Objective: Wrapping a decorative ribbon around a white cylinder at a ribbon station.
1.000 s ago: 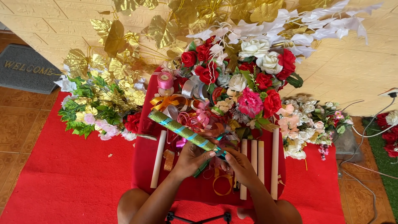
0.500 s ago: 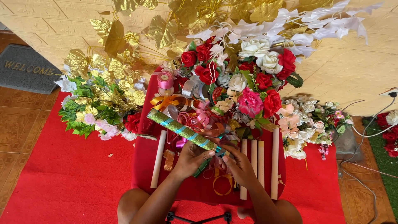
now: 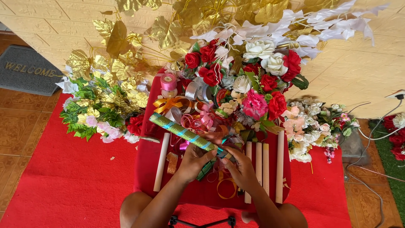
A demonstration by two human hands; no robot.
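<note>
Gold glittery stick [image 3: 181, 131], blue-ribbon-wrapped

Left hand [image 3: 195, 159], right hand [image 3: 241, 168]: bare, no rings; forearms unsleeved; knees uncovered.

stick [image 3: 185, 133] | glittery green-gold, spiralled with light blue ribbon | tilted, lower right end held over red cloth

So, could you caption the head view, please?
Both hands hold a glittery green stick amid artificial flowers.
</note>
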